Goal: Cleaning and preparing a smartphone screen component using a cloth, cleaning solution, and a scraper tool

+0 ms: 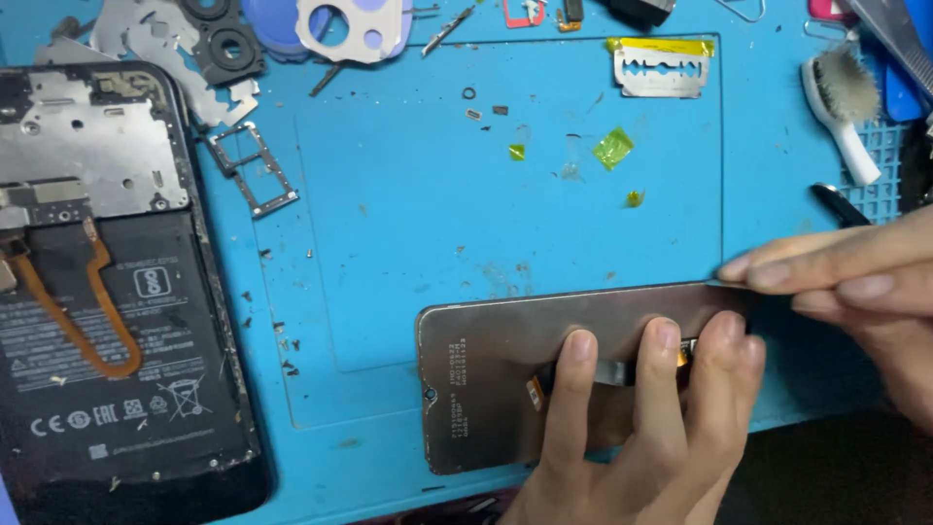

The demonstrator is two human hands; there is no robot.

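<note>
Your left hand [641, 418] lay flat on the detached display panel [505, 374], three fingers spread and pressing it down against the blue mat [408, 233] — open, not wrapped around anything. Your right hand [846, 282] came in from the panel's far right end, its fingertips pinched at the upper right corner; whether a thin tool sat between them I could not tell.

The panel lay face down, its brownish back up, near the mat's front edge. It was already free of the phone body [117, 292], which lay well to the panel's left with its back off, its battery and orange flex cable exposed. Beyond the panel lay a SIM tray [255, 170], a razor blade [663, 73] with yellow tape, scraps of yellow-green tape [613, 148] and a small brush [844, 102] — so, as I judged it, the teardown was done and work on the panel's back remained.
</note>
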